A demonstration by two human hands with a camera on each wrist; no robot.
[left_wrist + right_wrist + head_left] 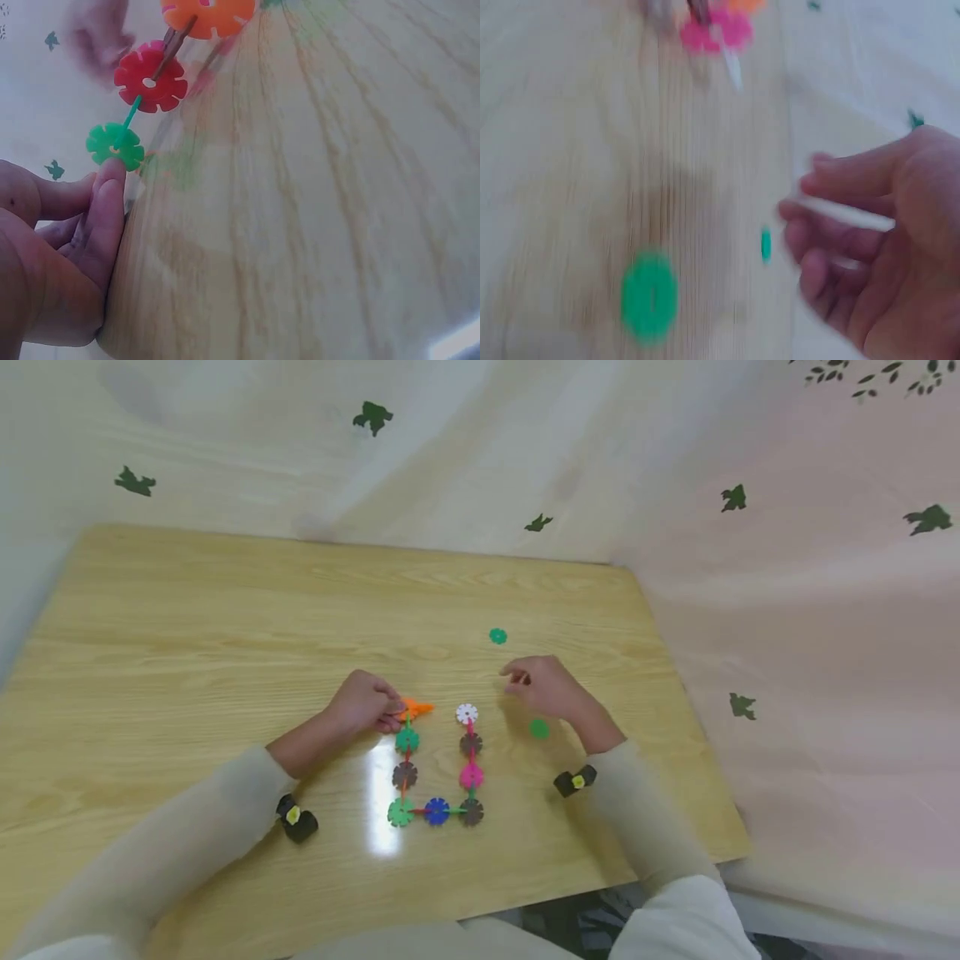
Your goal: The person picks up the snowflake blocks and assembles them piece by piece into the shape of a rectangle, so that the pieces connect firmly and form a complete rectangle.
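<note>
Slotted plastic snowflake discs, joined flat and upright by turns, form a U-shaped chain (437, 812) on the table. At the chain's far left end my left hand (367, 700) pinches an orange snowflake disc (411, 710). In the left wrist view its fingertip overlaps an upright green disc (112, 142), with an upright red disc (161, 90) beyond. A white disc (467, 714) ends the right side. My right hand (546, 685) hovers right of the chain, blurred in the right wrist view, fingers loosely curled with no disc showing in them.
A loose green disc (539, 728) lies below my right hand; a second loose green disc (498, 636) lies farther back. The wooden table (225, 610) meets pale hanging cloth (450, 460) with green bird shapes at the back and right. Wrist cameras (297, 820) are strapped over both sleeves.
</note>
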